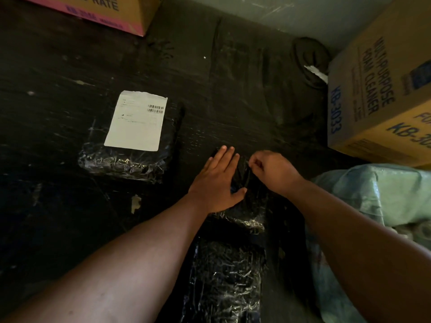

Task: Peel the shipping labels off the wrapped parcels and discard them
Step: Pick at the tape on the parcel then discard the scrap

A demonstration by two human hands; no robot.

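Observation:
A black plastic-wrapped parcel [247, 206] lies on the dark floor in front of me. My left hand [218, 180] presses flat on its top, fingers spread. My right hand [272, 171] hovers at the parcel's far right edge with fingertips pinched together on the wrap; no label shows there. To the left lies another black wrapped parcel [121, 162] with a white shipping label [136, 121] bearing barcodes stuck on top. A third black wrapped parcel [226, 280] lies nearest to me, between my forearms.
A cardboard box [377, 96] printed "Multipurpose Foam Cleaner" stands at the right. A pink-edged cardboard box [98, 10] sits at the top left. A pale green plastic bundle [384, 197] lies at right. A dark cloth heap [307, 59] is by the wall.

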